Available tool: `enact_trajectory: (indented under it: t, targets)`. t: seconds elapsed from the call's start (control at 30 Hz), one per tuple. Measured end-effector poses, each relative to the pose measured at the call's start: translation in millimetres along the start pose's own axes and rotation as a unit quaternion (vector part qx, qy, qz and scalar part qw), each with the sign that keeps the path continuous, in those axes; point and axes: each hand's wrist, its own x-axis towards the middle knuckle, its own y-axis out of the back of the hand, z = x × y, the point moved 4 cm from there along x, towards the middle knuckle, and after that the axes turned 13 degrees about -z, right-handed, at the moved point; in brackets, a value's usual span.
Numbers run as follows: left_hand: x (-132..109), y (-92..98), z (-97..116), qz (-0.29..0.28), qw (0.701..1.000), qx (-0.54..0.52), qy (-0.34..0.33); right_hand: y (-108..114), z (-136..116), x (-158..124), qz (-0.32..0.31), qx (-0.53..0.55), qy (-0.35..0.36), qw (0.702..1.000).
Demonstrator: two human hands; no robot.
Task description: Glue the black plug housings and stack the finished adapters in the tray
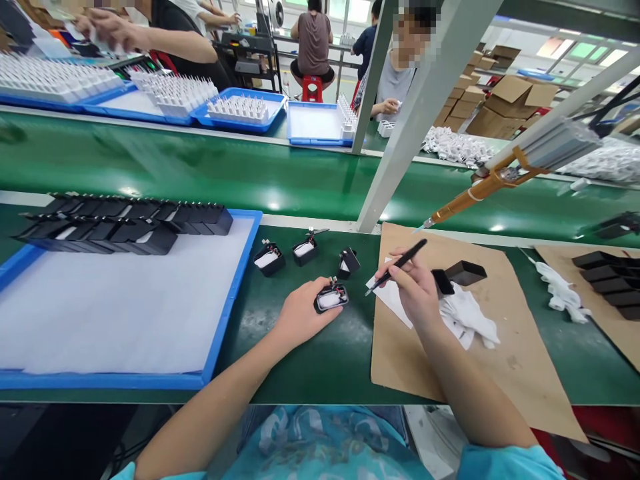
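Observation:
My left hand [305, 313] is closed around a small black open-topped case [331, 298], whose white inside and thin wires show from above. In my right hand [413, 290] is a pair of black tweezers [400, 265], slanted with the tip down and left, apart from the case. Behind my left hand stand more such units: a black case with a white inside [269, 259], another [305, 250] beside it, and a tilted one [348, 263]. A white paper [393, 301] lies under my right hand, partly hidden.
At left, a blue-rimmed tray [235, 267] holds rows of black cases [145, 230]. Brown cardboard [505, 380] at right carries white gloves [470, 313] and a black box [466, 272]. An orange-wrapped dispenser [465, 200] hangs above it. A green conveyor [215, 170] runs behind; people work beyond.

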Motion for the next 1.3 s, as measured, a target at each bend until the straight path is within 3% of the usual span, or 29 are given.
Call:
enact_trajectory:
  t: [0.1, 0.27, 0.47, 0.73, 0.97, 1.1, 1.3]
  targets:
    - [3, 0.4, -8, -0.019, 1.000, 0.017, 0.005, 4, 13, 7, -0.001, -0.033, -0.043, 0.999]
    - [12, 1.0, -19, -0.078, 0.993, -0.081, 0.026, 8, 31, 13, -0.017, -0.123, -0.081, 0.989]
    - [26, -4.9, -21, -0.040, 0.988, -0.149, -0.016, 10, 36, 14, -0.026, -0.191, -0.090, 0.977]
    - [20, 5.9, -2, -0.033, 0.989, 0.019, -0.143, 10, 37, 14, -0.036, -0.253, -0.079, 0.964]
    - [2, 10.4, 9, -0.039, 0.971, 0.167, -0.167, 8, 33, 16, -0.032, -0.269, -0.074, 0.960]
    - [-2, 5.2, 12, -0.021, 0.969, 0.168, -0.183, 8, 31, 16, -0.031, -0.279, -0.070, 0.957]
    - [1, 4.8, 9, -0.022, 0.982, 0.117, -0.148, 8, 29, 16, -0.033, -0.292, -0.079, 0.952]
